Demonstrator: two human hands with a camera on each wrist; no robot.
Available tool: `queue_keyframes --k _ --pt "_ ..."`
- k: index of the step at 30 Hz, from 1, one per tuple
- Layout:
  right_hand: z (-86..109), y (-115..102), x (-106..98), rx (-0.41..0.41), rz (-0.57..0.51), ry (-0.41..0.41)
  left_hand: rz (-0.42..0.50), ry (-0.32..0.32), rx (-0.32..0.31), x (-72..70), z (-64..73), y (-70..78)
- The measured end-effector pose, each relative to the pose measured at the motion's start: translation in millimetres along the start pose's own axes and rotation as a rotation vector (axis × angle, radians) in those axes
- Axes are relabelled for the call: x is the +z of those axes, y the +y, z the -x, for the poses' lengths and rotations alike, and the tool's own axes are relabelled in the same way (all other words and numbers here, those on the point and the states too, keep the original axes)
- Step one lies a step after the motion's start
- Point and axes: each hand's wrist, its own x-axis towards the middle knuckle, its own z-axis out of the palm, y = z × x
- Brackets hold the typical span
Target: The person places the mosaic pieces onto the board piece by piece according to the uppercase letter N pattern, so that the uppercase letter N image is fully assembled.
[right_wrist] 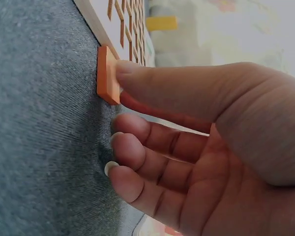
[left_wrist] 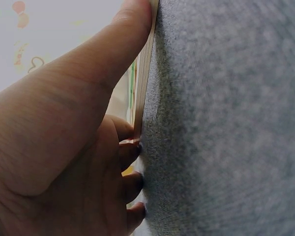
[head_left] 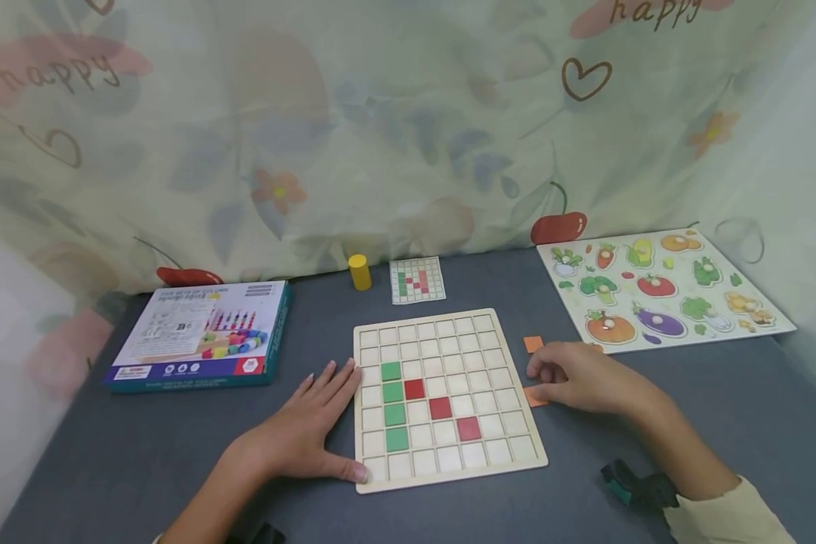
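Note:
A square wooden grid board (head_left: 451, 483) lies flat on the table, with a column of several green tiles (head_left: 395, 414) and a diagonal of three red tiles (head_left: 440, 408) in its cells. Along the board's left edge rests my left hand (head_left: 309, 431), fingers spread, thumb at the near corner. My right hand (head_left: 581, 378) is at the right edge, its thumb and index finger pinching an orange square tile (right_wrist: 107, 78) that lies on the cloth against the board. The other fingers curl loosely. A second orange tile (head_left: 533, 344) lies just beyond that hand.
Behind the board are a small pattern card (head_left: 418, 300) and a yellow cylinder (head_left: 360, 273). A boxed toy set (head_left: 190, 332) lies at left, a vegetable picture board (head_left: 625, 279) at right. A patterned curtain (head_left: 381, 136) hangs along the back of the table.

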Motion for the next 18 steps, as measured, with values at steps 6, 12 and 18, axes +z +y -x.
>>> queue_keyframes --k 6,12,18 --pt "1.9 -2.7 -1.8 0.02 0.014 -0.051 0.004 -0.004 -0.005 -0.1 -0.4 0.6" --pt "2.3 -5.7 -3.9 0.045 -0.038 -0.046 0.011 -0.011 -0.011 -0.8 0.2 0.9" --pt "3.6 -6.7 -8.4 0.085 -0.08 0.007 0.002 -0.01 -0.009 -1.1 -0.2 1.1"
